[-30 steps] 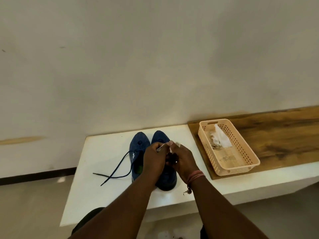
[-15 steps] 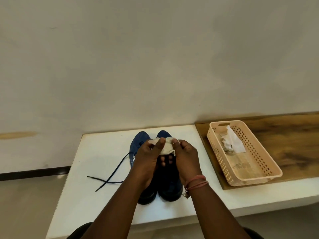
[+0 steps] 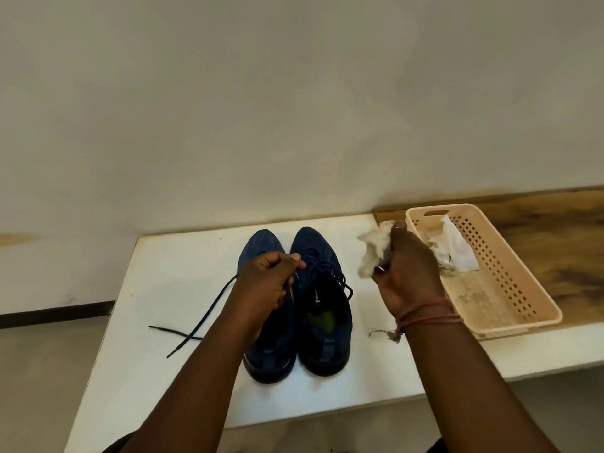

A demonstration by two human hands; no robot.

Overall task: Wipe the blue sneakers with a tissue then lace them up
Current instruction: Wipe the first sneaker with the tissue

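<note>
Right hand (image 3: 410, 273) grips crumpled off-white tissue (image 3: 374, 248) beside perforated beige plastic basket (image 3: 510, 289); left hand (image 3: 268, 282) curled over left dark-blue sneaker (image 3: 261, 322) (hold on lace unclear).

Two blue sneakers (image 3: 299, 308) stand side by side on the white surface (image 3: 170, 276). The left hand (image 3: 268, 282) pinches a lace (image 3: 209, 308) over the left sneaker. The right hand (image 3: 408, 273) grips a crumpled tissue (image 3: 374, 248) beside a peach basket (image 3: 510, 282) holding another tissue (image 3: 457, 250).
</note>
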